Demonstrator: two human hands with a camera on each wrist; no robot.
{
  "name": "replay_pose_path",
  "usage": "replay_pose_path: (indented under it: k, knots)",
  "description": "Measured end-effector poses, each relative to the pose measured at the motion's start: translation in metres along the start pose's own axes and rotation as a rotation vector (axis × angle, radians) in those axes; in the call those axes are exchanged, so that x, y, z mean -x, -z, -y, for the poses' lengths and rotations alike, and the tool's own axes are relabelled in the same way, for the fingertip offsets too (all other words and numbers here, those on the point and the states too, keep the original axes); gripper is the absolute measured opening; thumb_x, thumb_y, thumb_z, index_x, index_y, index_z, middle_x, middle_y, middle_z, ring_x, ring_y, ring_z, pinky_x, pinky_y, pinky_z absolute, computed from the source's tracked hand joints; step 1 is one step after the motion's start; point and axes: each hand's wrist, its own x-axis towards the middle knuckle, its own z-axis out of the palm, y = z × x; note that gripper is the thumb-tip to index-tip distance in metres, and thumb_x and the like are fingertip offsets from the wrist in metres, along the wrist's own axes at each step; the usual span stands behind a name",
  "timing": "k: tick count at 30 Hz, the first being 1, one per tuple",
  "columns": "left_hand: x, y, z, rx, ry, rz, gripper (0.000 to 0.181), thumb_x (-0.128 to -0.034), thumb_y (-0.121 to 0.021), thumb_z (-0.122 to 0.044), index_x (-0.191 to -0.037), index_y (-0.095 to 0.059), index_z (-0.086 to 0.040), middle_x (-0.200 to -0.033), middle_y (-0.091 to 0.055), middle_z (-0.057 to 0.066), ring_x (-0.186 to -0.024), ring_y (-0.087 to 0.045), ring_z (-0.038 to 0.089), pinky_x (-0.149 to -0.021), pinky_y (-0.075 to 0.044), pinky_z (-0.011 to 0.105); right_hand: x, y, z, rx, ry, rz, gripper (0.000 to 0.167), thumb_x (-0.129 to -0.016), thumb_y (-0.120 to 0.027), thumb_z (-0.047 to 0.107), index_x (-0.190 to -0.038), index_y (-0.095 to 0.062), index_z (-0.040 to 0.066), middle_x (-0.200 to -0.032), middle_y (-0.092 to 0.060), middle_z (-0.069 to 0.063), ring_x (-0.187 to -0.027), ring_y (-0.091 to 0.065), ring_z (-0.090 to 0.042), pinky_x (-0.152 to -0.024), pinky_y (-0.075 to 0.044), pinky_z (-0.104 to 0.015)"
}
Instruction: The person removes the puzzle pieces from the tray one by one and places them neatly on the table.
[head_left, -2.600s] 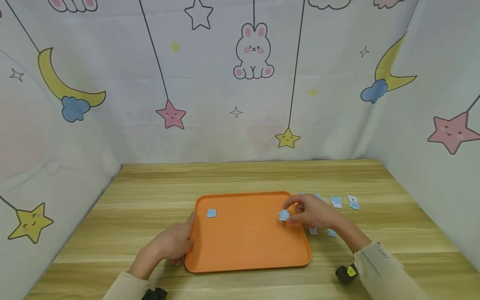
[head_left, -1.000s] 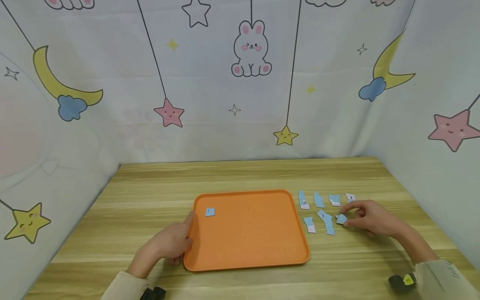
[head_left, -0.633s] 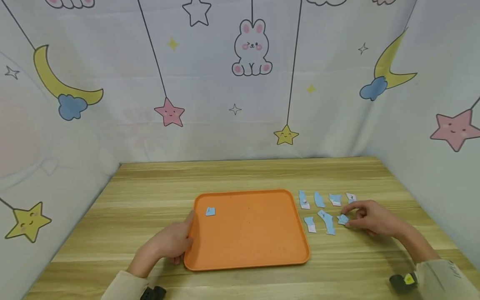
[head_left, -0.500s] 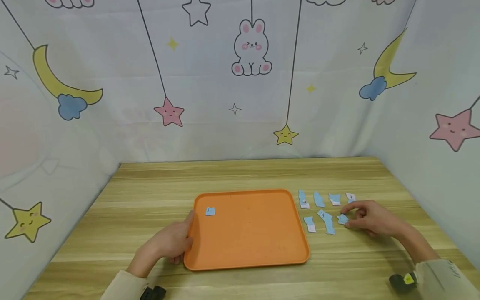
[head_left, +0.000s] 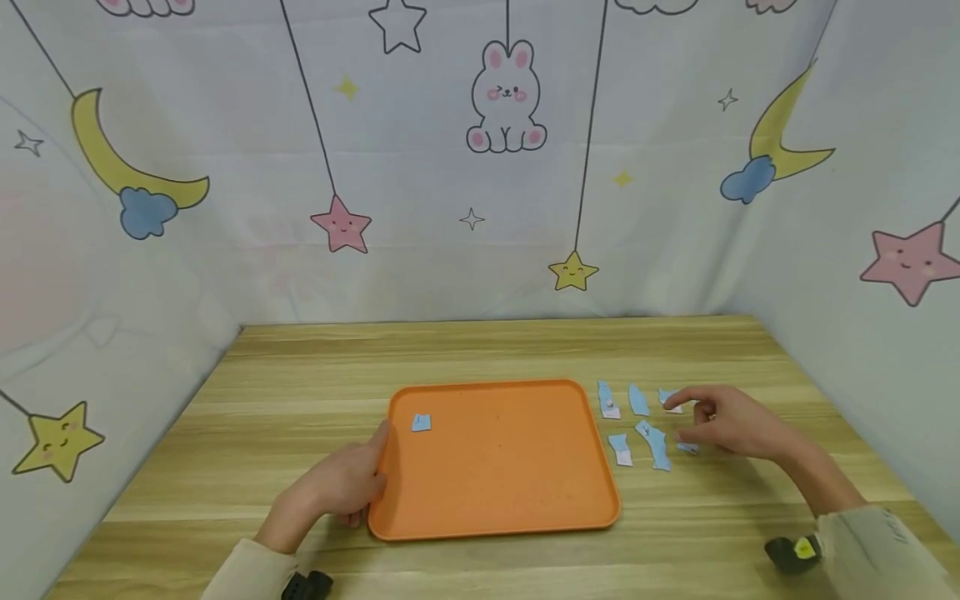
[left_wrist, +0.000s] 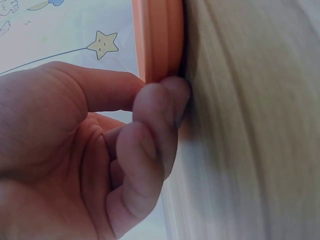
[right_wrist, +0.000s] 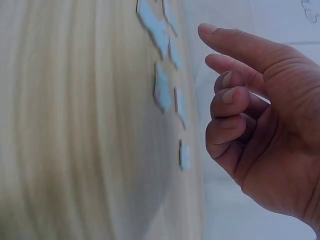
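Note:
My left hand [head_left: 337,483] grips the left edge of an orange tray [head_left: 495,475]; in the left wrist view its fingers and thumb pinch the tray rim [left_wrist: 160,40]. Inside the tray's upper left lies a small light-blue flat piece [head_left: 422,422] with a dark mark. My right hand [head_left: 738,425] hovers right of the tray, thumb and index finger apart, nothing between them. In the right wrist view its other fingers are curled loosely. Partly covered by the right hand is a jagged light-blue piece [head_left: 687,448] on the table.
Several more irregular pale-blue and whitish pieces lie right of the tray in two rows, including a long one [head_left: 654,444] and a short one [head_left: 620,449]. The wood-grain table [head_left: 315,367] ends at a printed cloth backdrop [head_left: 420,283].
My right hand carried the star-like light-blue piece from over the tray's right side to the table, let go, then lifted and shifted slightly left. The left hand stays on the tray.

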Motion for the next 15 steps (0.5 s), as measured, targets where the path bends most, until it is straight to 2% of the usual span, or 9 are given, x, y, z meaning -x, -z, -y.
replay_pose_path:
  k: [4,9,15]
  knots:
    - [0.004,0.0,-0.006,-0.002,0.011,-0.025,0.08,-0.1033,-0.048,-0.005,-0.166,0.0,0.008,-0.056,-0.062,0.006,-0.04,-0.058,0.015,-0.041,-0.051,0.03,-0.012,-0.004,0.021,0.015,0.023,0.01,0.044,-0.092,-0.082,0.021,-0.129,-0.069,0.001,-0.071,-0.05,0.001,-0.047,-0.037,-0.004,-0.049,-0.043,-0.026]
    - [0.015,0.001,-0.024,-0.005,0.057,-0.073,0.078,-0.1023,-0.05,0.0,-0.166,-0.007,0.008,-0.056,-0.062,0.009,-0.04,-0.055,0.016,-0.041,-0.049,0.03,-0.028,-0.014,0.044,0.015,0.053,0.022,0.042,-0.093,-0.081,0.021,-0.13,-0.07,0.003,-0.071,-0.051,0.0,-0.048,-0.04,-0.007,-0.05,-0.044,-0.028]
    - [0.018,0.001,-0.03,-0.012,0.069,-0.088,0.076,-0.1031,-0.05,-0.001,-0.166,-0.008,0.008,-0.056,-0.061,0.008,-0.04,-0.054,0.015,-0.041,-0.047,0.029,-0.047,-0.033,0.06,-0.011,0.067,0.038,0.043,-0.093,-0.081,0.023,-0.13,-0.071,0.005,-0.071,-0.052,0.0,-0.048,-0.04,-0.008,-0.05,-0.044,-0.027]
